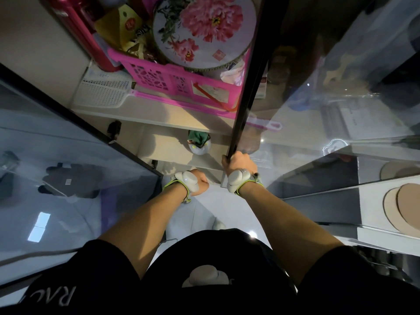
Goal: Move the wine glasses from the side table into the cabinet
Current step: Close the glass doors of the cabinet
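Note:
I stand facing the cabinet, looking down along its shelves (163, 119). Both glass doors are swung open: the left door (68, 142) at my left, the right door (341, 98) at my right. My right hand (238, 161) grips the dark frame edge (247, 87) of the right door near its lower end. My left hand (200, 181) is curled into a fist low in front of the cabinet, and I see nothing in it. No wine glass and no side table show in this view.
A pink basket (172, 78) holding a round floral fan (204, 30) fills the upper shelf beside a white fly swatter (102, 92). A small green and white figure (198, 142) sits on a lower shelf. Round tan discs (400, 208) lie on a ledge at right.

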Demonstrator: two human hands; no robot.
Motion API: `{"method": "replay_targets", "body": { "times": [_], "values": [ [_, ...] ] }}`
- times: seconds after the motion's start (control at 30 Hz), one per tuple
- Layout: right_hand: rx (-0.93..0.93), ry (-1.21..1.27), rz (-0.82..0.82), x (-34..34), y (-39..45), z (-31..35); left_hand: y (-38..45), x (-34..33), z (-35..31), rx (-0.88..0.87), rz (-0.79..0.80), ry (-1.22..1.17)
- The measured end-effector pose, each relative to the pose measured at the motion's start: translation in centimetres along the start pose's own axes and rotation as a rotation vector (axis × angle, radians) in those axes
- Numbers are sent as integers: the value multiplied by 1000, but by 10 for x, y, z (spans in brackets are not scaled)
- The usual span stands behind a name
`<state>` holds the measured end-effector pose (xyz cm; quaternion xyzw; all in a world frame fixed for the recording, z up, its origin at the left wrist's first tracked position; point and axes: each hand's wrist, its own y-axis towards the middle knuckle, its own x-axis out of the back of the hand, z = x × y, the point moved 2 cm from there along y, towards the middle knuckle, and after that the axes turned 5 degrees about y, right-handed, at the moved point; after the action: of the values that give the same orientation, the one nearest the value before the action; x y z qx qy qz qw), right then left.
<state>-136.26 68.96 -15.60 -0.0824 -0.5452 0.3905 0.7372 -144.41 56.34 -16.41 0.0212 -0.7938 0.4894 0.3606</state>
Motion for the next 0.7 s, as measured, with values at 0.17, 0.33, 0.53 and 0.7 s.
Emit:
{"method": "replay_targets", "body": {
  "times": [0.17, 0.33, 0.53, 0.7],
  "values": [
    [-24, -11, 60, -8, 1, -2, -16, -5, 9, 34, -22, -44],
    [63, -221, 159, -40, -26, -8, -40, -24, 42, 70, -34, -11],
    [302, -365, 318, -95, -72, 40, -83, -62, 107, 170, -42, -31],
    [430, -453, 388, -152, -121, 89, -123, -99, 182, 232, -53, -140]
  ]
}}
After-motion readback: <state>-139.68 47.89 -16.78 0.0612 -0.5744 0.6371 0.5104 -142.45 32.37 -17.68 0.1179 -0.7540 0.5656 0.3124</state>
